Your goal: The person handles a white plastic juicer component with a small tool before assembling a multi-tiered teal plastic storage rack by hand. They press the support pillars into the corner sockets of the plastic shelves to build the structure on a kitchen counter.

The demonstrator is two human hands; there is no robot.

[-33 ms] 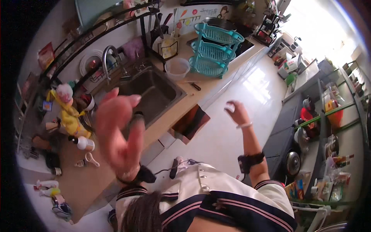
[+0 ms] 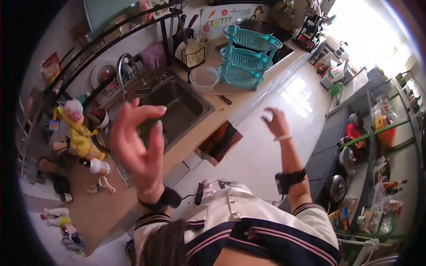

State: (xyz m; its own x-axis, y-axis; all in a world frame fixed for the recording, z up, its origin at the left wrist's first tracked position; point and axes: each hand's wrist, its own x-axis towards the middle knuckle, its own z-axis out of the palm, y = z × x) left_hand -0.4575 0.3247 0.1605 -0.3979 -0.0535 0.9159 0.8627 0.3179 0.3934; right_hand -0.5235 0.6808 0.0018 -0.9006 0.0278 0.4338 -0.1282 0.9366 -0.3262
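My left hand (image 2: 140,144) is raised over the near side of the steel sink (image 2: 177,104). Its fingers and thumb curve apart in a C shape, and nothing is between them. My right hand (image 2: 278,125) hangs over the pale floor to the right of the counter, fingers bent, apart and empty. Black bands circle both of my arms, and a light bangle is on the right wrist. Nearest to the left hand on the counter are a white pump bottle (image 2: 98,166) and yellow packaging (image 2: 84,144). The hand hides part of the basin.
A three-tier turquoise rack (image 2: 246,57) stands beyond the sink, beside a clear plastic tub (image 2: 204,79). A peeler-like dark-handled tool (image 2: 225,99) lies by the counter edge. Below hangs an open brown box (image 2: 218,144). Shelves (image 2: 381,133) with pans line the right side.
My right hand has risen slightly. The left hand's thumb has lifted toward its fingertips, and that hand looks less blurred.
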